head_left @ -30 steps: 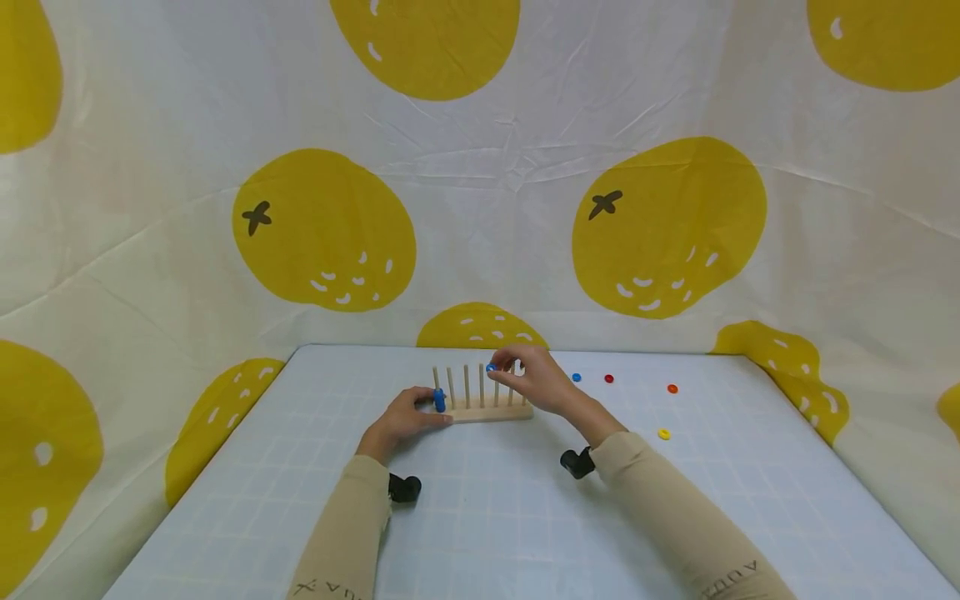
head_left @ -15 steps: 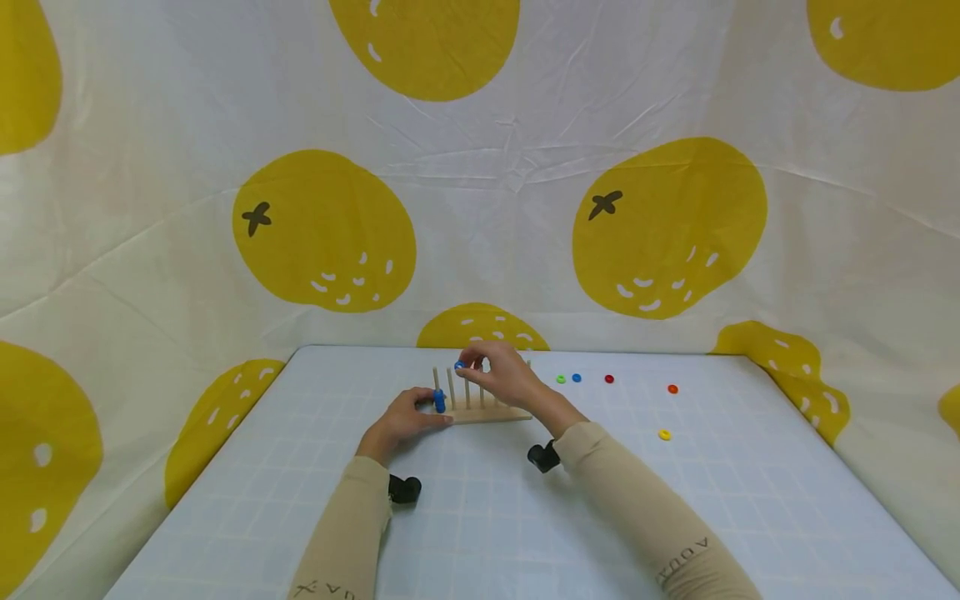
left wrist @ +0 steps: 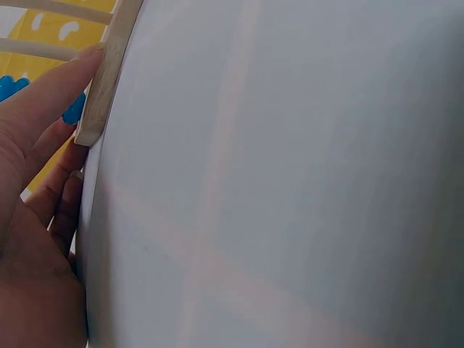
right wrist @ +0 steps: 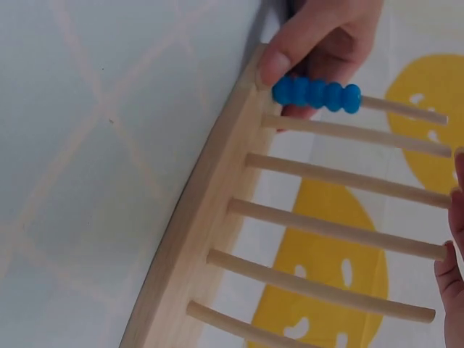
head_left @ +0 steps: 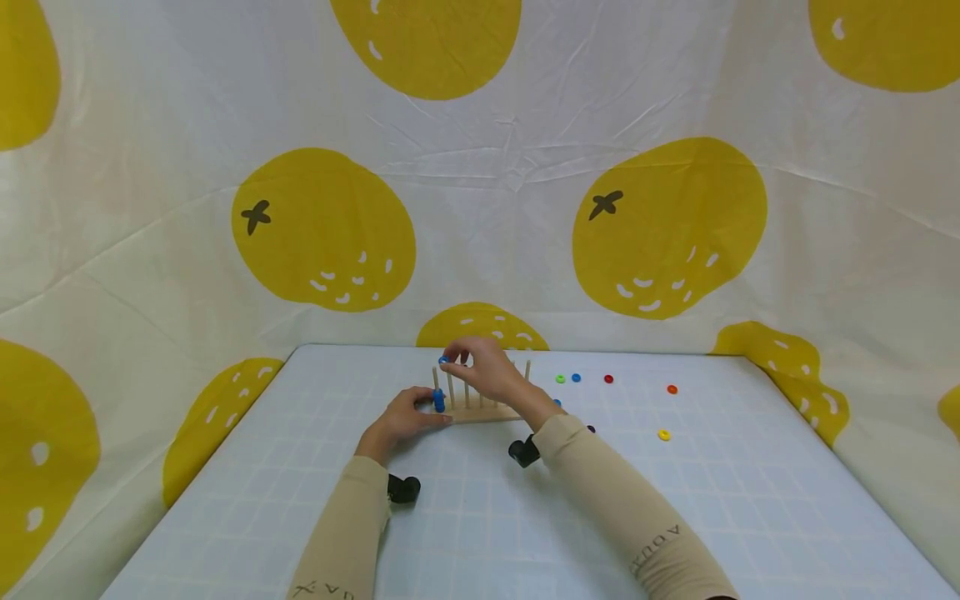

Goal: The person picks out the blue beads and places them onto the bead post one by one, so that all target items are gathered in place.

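Note:
A wooden peg rack [head_left: 487,414], with a row of upright pegs on a long base, stands toward the back of the table. My left hand [head_left: 405,417] grips its left end, thumb on the front of the base and fingers behind. Several blue rings [right wrist: 315,94] are stacked on the leftmost peg; the other pegs in the right wrist view are bare. Between thumb and fingers, my right hand [head_left: 486,368] pinches a blue ring [head_left: 443,361] near the top of that leftmost peg. The right wrist view catches only its fingertips [right wrist: 451,268], with the held ring out of sight.
Loose rings lie right of the rack: green [head_left: 560,379], blue [head_left: 576,378], red [head_left: 608,379], orange [head_left: 672,389] and yellow [head_left: 663,435]. Another blue ring [head_left: 557,403] and a dark one [head_left: 591,429] show beside the right forearm. A patterned cloth hangs behind the table.
My right hand has moved left over the pegs, carrying the blue ring toward the leftmost peg. Green, blue and dark rings have come into view behind the arm. The left hand stays put.

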Motion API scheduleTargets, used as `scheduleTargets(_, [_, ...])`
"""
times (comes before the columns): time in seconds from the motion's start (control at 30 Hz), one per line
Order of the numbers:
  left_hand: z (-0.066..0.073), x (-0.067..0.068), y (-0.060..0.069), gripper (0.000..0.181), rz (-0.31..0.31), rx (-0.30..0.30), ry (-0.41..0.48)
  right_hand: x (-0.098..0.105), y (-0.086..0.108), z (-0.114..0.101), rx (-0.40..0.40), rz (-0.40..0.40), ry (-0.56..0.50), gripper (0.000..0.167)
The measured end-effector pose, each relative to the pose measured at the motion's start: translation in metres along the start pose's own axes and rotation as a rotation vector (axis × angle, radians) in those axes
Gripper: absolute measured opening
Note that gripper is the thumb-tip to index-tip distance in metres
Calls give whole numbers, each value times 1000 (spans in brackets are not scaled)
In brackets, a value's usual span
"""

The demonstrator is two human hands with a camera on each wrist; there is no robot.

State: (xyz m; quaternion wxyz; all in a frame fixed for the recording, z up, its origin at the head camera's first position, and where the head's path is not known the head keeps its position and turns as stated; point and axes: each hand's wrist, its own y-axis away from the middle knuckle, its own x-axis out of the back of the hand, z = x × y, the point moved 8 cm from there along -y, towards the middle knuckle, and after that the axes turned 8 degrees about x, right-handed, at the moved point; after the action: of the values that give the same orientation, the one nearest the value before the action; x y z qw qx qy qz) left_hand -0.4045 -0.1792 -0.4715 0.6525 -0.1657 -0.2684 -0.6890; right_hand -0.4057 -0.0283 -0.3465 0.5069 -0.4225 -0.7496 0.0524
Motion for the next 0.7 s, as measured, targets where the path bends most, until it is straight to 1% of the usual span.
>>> scheduleTargets(0.17, [0, 0, 0, 56, -2, 7, -8, -6, -5, -2, 23, 3, -11, 15])
scheduleTargets(0.3, [1, 1, 1, 56, -1, 11, -20, -11, -8, -1, 18, -7, -13, 13])
scheduleTargets(0.43, [2, 2, 2, 57, 3, 9, -27, -17, -9, 1, -7, -31, -5, 13])
scheduleTargets(0.6, [2, 1, 2, 58, 3, 18, -32, -22, -7, 6, -69, -68, 21, 16])
scheduleTargets(0.7, [2, 1, 2, 59, 5, 16, -39, -24, -7, 8, -86, -82, 37, 17])
